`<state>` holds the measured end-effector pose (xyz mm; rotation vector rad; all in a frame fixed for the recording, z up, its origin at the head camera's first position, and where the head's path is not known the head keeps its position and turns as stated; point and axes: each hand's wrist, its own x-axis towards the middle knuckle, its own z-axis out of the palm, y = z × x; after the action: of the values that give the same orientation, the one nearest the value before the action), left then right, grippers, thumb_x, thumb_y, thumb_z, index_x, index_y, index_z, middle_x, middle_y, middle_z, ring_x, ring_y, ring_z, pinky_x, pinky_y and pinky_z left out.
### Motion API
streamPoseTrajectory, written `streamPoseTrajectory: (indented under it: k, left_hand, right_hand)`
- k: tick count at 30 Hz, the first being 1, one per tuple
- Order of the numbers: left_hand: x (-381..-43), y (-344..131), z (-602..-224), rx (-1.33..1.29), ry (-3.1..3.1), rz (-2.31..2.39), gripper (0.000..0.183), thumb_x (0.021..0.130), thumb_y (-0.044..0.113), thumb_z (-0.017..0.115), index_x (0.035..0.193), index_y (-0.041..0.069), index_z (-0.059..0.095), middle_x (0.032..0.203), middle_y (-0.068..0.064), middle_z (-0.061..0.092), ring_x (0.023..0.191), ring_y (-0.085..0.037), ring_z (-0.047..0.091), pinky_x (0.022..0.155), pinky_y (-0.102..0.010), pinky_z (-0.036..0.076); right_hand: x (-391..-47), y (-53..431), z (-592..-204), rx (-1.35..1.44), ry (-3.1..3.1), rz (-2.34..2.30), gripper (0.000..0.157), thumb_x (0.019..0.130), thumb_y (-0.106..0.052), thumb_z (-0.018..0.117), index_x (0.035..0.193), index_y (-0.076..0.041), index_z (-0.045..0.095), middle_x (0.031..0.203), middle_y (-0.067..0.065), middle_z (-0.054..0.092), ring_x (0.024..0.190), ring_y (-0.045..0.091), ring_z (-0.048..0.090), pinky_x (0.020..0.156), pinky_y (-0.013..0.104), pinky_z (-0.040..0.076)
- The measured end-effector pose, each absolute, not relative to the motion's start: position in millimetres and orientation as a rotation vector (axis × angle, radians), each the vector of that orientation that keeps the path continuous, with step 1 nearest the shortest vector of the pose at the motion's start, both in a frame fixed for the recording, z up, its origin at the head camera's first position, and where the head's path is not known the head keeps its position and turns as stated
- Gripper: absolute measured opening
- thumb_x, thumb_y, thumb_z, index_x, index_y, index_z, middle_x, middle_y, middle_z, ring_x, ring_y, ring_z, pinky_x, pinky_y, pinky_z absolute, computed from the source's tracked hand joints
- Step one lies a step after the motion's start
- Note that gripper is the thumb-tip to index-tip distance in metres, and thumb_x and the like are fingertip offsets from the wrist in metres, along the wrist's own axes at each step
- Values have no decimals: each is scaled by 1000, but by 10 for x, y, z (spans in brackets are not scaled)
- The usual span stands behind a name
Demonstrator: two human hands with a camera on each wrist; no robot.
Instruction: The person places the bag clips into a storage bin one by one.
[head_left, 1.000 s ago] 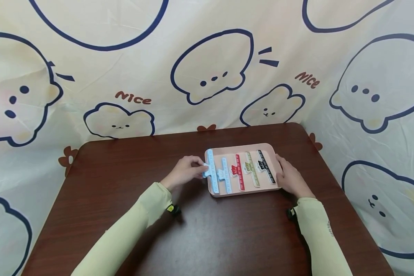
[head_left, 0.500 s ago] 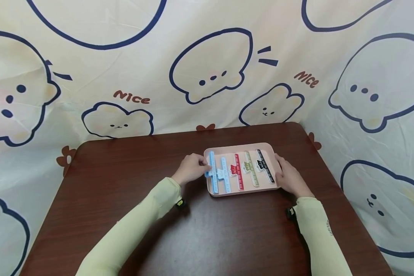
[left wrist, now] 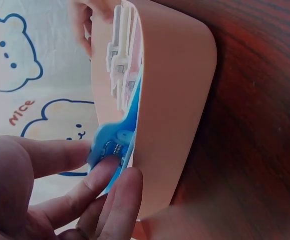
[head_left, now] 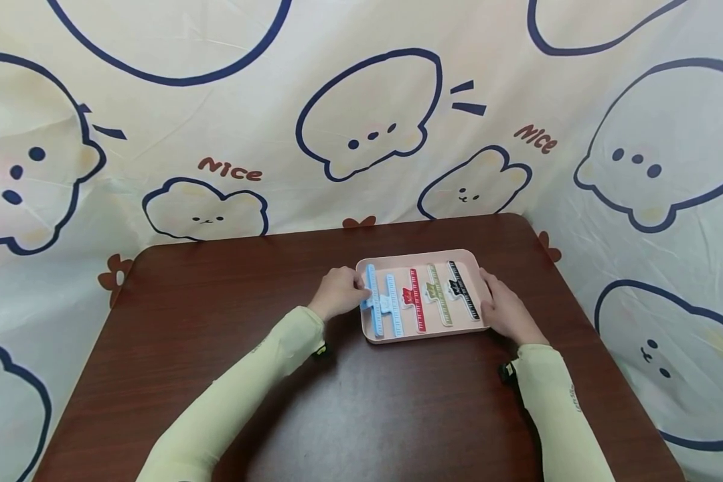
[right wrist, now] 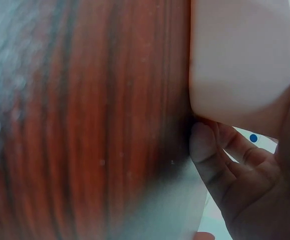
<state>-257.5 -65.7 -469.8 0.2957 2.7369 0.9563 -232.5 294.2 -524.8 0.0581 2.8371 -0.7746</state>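
Note:
A shallow pink tray (head_left: 471, 266) lies on the dark wood table, holding a row of ruler-edged clips. At its left end my left hand (head_left: 337, 293) pinches the large light-blue clip (head_left: 375, 318) by its handle; the left wrist view shows thumb and fingers on the blue clip's (left wrist: 105, 136) spring part, beside the tray wall (left wrist: 177, 90). To its right lie a smaller light-blue clip (head_left: 394, 314), a red clip (head_left: 418, 301), an olive-green clip (head_left: 440, 298) and a black clip (head_left: 465, 292). My right hand (head_left: 511, 311) grips the tray's right end, fingers at its lower edge.
The brown table (head_left: 361, 408) has rounded far corners. Pale fabric (head_left: 361, 107) printed with blue-outlined cartoon animals hangs behind the table and along its sides. Dark wrist straps sit on both light-green sleeves (head_left: 241, 381).
The left hand has moved slightly right with the large light-blue clip, which now lies closer to the smaller blue one. My right hand stays at the tray's right end.

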Motion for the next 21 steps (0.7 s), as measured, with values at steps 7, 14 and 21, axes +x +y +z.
streamPoseTrajectory:
  k: [7,14,21]
  left_hand:
    - [-2590,-610,-4685,285,2747,927,28,94,23,75,70,11,67,65,0,59,73,-18,57,62,-26,42]
    - [-2575,-609,-4664,289,2740,943,27,95,21,74,71,10,68,66,-1,59,72,-18,58,63,-27,43]
    - [-2574,-638,-4689,285,2750,974,22,94,20,74,75,9,71,70,-2,64,74,-19,58,64,-27,44]
  right_hand:
    - [-2330,2937,-5257,60,2841,-771,71,103,-11,47,166,-10,15,169,25,22,154,47,24,122,66,23]
    - [-2332,2926,-5257,63,2838,-775,71,102,-11,47,166,-10,15,169,25,22,154,47,24,122,66,23]
    - [-2332,2935,-5256,64,2831,-770,71,103,-11,46,166,-10,13,169,25,21,155,47,23,122,67,22]
